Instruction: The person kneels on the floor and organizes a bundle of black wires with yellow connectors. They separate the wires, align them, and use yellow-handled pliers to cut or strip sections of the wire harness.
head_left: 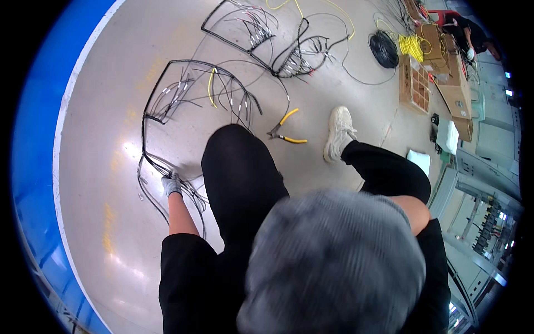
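My left hand [172,183], in a light grey glove, is closed around a bundle of thin black cables [158,165] at the lower end of a wiring harness [143,123] on the floor. Loose cable ends trail beside the wrist. The harness bends at the top and branches into many thin wires with white labels; a yellow strip [212,87] lies across it. My right forearm [410,213] runs behind a large, blurred, grey ribbed-fabric shape [334,267], and the right hand does not show.
Yellow-handled pliers [287,127] lie between my knee and my white shoe [339,133]. Farther off lie a second harness [261,53], a black cable coil [384,49], yellow cable [410,46] and a compartmented cardboard box [414,84]. Another person [470,33] works at the far right.
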Demonstrator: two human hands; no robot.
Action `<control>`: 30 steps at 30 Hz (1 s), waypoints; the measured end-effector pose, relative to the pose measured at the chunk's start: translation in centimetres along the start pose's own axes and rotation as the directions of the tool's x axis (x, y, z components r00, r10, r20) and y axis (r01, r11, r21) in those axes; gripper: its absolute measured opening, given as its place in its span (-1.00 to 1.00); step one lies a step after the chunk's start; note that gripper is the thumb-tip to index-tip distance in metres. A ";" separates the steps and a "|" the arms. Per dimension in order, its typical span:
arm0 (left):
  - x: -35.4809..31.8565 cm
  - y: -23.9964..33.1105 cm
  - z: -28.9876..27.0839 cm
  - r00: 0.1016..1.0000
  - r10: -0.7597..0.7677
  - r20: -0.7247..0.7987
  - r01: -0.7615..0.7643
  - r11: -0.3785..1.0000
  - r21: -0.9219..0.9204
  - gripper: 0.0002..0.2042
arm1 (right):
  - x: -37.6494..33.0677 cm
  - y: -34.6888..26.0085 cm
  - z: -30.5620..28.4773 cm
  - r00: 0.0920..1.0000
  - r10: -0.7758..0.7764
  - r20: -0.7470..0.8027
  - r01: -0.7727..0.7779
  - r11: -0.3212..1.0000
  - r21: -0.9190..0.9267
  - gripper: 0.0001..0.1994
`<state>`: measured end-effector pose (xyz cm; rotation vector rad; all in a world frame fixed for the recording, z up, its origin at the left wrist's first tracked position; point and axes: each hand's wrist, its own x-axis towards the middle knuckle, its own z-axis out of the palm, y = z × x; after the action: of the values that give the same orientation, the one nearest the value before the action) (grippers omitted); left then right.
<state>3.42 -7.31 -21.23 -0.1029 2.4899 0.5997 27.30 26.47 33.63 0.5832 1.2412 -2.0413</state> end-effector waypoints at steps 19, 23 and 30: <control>-20.1 24.7 -12.9 0.866 0.486 -0.116 -0.269 0.257 -0.928 -0.64 | 0.8 6.9 -1.4 0.541 -0.706 -0.457 0.250 0.654 -0.714 -0.64; -30.3 32.9 -12.8 0.566 0.820 0.085 -0.211 0.244 -0.947 -0.59 | 5.9 8.4 -1.5 0.293 -0.841 -0.456 0.043 0.488 -0.872 -0.59; -34.2 38.3 -12.1 -0.130 0.986 0.104 -0.837 -0.053 -0.544 -0.55 | 2.9 11.2 -2.2 0.444 -0.640 -0.628 0.201 0.753 -0.626 -0.72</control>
<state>18.10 19.77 21.64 1.7677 1.4204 1.3519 33.60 23.88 24.06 1.1367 2.6293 -1.6988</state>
